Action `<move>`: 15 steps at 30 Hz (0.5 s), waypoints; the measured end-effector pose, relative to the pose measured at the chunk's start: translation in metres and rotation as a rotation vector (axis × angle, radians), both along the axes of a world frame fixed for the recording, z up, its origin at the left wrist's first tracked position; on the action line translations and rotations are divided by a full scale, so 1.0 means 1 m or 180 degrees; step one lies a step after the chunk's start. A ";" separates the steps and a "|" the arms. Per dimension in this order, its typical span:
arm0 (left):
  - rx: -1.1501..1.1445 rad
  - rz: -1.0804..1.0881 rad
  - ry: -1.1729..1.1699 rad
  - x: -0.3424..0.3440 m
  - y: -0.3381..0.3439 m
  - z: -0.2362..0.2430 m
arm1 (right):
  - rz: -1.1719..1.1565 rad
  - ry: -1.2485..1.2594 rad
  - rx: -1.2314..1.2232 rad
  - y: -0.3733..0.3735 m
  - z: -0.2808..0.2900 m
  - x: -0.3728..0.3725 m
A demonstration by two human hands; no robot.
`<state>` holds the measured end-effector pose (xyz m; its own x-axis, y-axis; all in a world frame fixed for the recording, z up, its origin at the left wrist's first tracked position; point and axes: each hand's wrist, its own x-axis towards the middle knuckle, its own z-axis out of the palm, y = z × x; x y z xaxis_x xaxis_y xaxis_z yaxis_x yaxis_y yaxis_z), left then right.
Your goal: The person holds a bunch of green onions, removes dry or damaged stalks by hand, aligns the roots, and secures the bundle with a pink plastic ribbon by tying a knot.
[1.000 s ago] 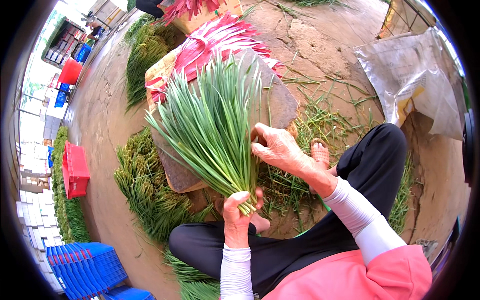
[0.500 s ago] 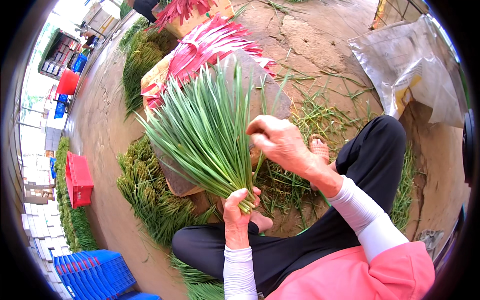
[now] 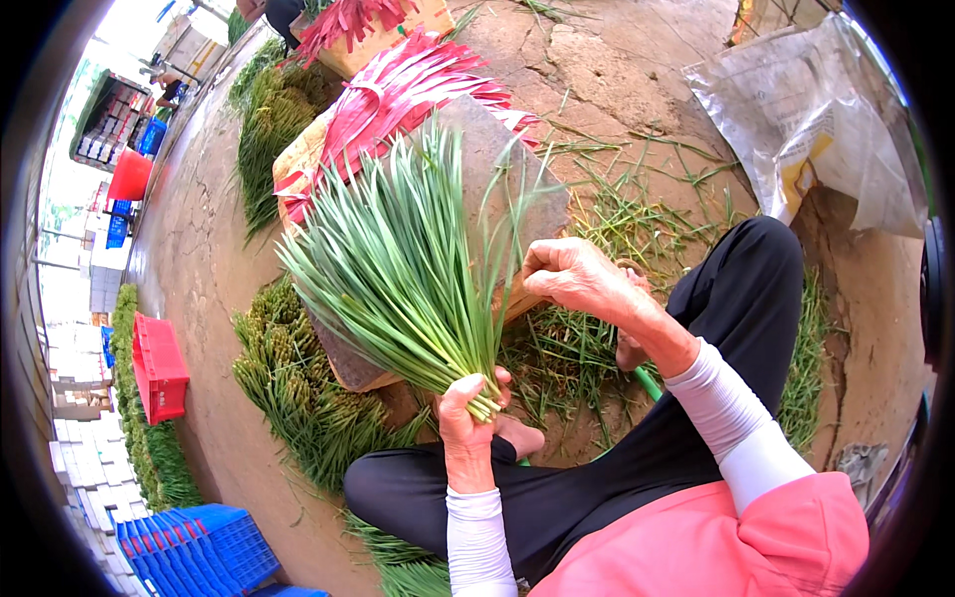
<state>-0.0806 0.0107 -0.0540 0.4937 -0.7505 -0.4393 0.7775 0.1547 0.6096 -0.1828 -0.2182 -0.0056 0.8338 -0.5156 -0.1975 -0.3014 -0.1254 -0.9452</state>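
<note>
A fanned bunch of garlic chives slants up over a stone-like slab, its pale cut ends pointing down toward me. My left hand is closed around those lower stems. To the right of the bunch, my right hand is curled with thumb and fingertips pressed together, near a few leaves that stray from the bunch. Whether anything thin sits in that pinch, I cannot make out. Red strips are spread across the far end of the slab.
Stacked chive bundles lie left of the slab, and cut scraps litter the floor to its right. A red crate and blue crates stand at the left. A clear plastic sack is at the far right.
My right hand has drawn slightly right, away from the bunch, and its fingers are curled tighter. The left hand keeps its grip on the stems. Some leaves at the right side have spread outward.
</note>
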 end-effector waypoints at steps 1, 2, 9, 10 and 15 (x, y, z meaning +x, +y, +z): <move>0.0020 -0.0002 0.0044 0.000 0.000 0.000 | -0.0023 -0.0007 0.0007 0.001 0.002 -0.001; 0.0042 0.0000 0.0087 0.001 0.000 -0.001 | -0.0003 -0.0313 0.0218 0.005 0.004 0.001; 0.0121 -0.0123 0.0021 -0.002 0.000 0.000 | -0.0174 -0.0084 -0.1191 0.029 0.005 0.022; 0.0161 -0.0062 0.0000 -0.004 0.000 0.001 | -0.0032 -0.0083 -0.1114 0.029 0.005 0.023; 0.0145 -0.0027 0.0126 -0.004 0.000 0.003 | -0.0040 -0.0042 -0.0726 0.020 -0.009 0.018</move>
<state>-0.0842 0.0109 -0.0510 0.4690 -0.7334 -0.4921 0.8022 0.1208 0.5847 -0.1650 -0.1982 -0.0149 0.8287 -0.5560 -0.0639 -0.2922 -0.3325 -0.8967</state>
